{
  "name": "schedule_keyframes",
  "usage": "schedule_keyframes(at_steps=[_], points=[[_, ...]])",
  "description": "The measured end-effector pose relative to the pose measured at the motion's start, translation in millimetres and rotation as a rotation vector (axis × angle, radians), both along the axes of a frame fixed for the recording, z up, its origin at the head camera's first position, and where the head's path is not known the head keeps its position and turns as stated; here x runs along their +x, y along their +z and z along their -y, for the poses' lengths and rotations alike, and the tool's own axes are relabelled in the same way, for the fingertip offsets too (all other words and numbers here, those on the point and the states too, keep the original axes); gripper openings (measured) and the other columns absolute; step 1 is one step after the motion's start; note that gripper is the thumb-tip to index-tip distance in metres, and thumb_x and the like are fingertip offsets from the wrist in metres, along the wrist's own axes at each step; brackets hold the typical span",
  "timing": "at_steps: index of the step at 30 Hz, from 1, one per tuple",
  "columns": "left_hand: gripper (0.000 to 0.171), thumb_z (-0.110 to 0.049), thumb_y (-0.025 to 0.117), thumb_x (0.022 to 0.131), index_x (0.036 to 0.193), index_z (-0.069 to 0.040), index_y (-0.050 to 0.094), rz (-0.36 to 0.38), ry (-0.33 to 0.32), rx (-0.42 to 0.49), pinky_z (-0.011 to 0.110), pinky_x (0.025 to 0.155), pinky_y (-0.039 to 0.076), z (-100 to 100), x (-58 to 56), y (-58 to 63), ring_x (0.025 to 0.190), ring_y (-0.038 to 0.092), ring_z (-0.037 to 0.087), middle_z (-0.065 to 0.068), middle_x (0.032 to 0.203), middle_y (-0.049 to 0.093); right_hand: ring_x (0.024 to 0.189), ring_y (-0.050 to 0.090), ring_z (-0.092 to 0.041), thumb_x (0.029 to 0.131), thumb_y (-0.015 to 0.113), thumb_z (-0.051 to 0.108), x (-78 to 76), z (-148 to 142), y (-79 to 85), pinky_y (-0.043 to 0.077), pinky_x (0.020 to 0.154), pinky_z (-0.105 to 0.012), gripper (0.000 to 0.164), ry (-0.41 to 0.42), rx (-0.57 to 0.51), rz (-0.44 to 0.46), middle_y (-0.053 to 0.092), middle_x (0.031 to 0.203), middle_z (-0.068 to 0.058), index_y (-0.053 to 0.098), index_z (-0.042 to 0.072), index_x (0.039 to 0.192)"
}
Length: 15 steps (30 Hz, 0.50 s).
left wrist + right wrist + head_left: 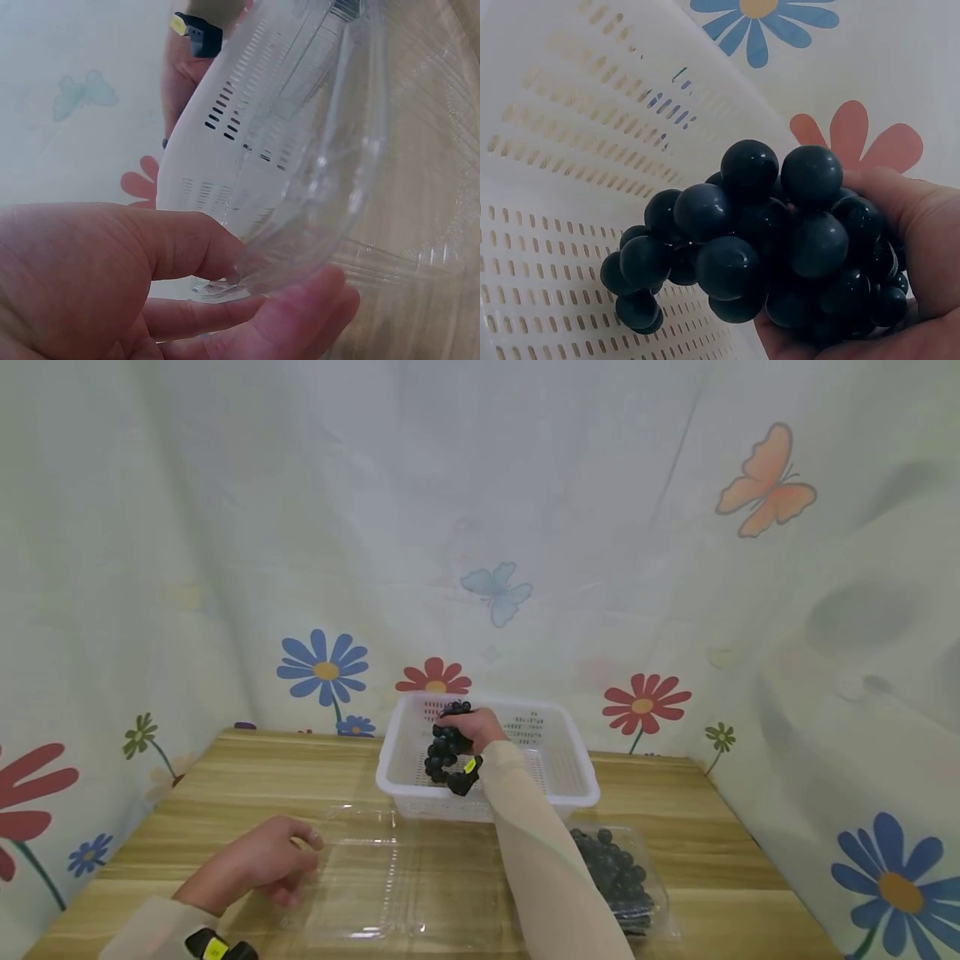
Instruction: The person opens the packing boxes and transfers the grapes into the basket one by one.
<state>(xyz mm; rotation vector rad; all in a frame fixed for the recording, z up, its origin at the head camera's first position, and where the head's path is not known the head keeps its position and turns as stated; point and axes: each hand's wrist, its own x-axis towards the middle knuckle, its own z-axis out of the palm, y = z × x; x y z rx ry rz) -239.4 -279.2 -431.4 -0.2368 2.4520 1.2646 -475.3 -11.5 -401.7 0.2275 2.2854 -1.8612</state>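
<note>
My right hand (480, 727) grips a bunch of dark grapes (447, 745) over the white slotted basket (573, 800). In the right wrist view the grapes (727, 266) hang against the basket's slotted walls (540, 180), with thumb and fingers around one end of the bunch. At the front left, my left hand (277, 860) is at the edge of a clear plastic container (392, 860) that lies opened out. The left wrist view shows thumb and fingers pinching a corner of this container (300, 251).
To the right of my right forearm, a second clear container (660, 893) holds more dark grapes (611, 868). Everything stands on a wood-grain table (705, 827). A curtain (600, 527) printed with flowers and butterflies hangs behind the table and at both sides.
</note>
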Motion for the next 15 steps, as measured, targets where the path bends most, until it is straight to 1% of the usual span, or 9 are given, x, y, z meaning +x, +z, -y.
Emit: schedule_keyframes(at_steps=[5,9,12,15], points=[[0.037,-0.004,0.065,0.091,0.126,0.004,0.061,-0.026,0.001,0.014,0.034,0.056,0.062,-0.7,0.6,-2.1,0.06,0.066,0.022,0.013,0.086,0.065,0.109,0.066,-0.031,0.078,0.09,0.016,-1.5,-0.3,-1.4,0.059,0.094,-0.058,0.05,0.005,0.002,0.021,0.067,0.126,-0.014,0.065,0.006,0.12],[0.037,-0.004,0.065,0.09,0.127,0.004,0.061,-0.023,0.005,-0.002,0.034,0.056,0.062,-0.6,-0.3,-2.6,0.06,0.066,0.021,0.013,0.086,0.065,0.12,0.061,-0.034,0.076,0.091,0.018,-1.4,0.1,-0.2,0.053,0.102,-0.061,0.049,0.029,0.061,0.049,0.065,0.132,-0.015,0.067,0.006,0.118],[0.038,-0.004,0.065,0.09,0.127,0.004,0.061,-0.019,0.011,-0.013,0.034,0.056,0.062,-0.6,-1.0,-2.4,0.06,0.066,0.022,0.013,0.085,0.064,0.127,0.058,-0.034,0.077,0.09,0.02,-1.7,-0.9,0.1,0.049,0.109,-0.059,0.048,0.053,0.078,0.069,0.064,0.136,-0.016,0.068,0.005,0.116],[0.038,-0.003,0.065,0.09,0.126,0.004,0.061,-0.022,0.01,-0.006,0.034,0.056,0.062,-0.6,-1.1,-2.5,0.059,0.066,0.021,0.013,0.084,0.064,0.129,0.057,-0.034,0.078,0.09,0.02,-2.8,-3.1,-1.3,0.047,0.112,-0.056,0.045,0.064,0.068,0.084,0.064,0.137,-0.015,0.07,0.004,0.115]])
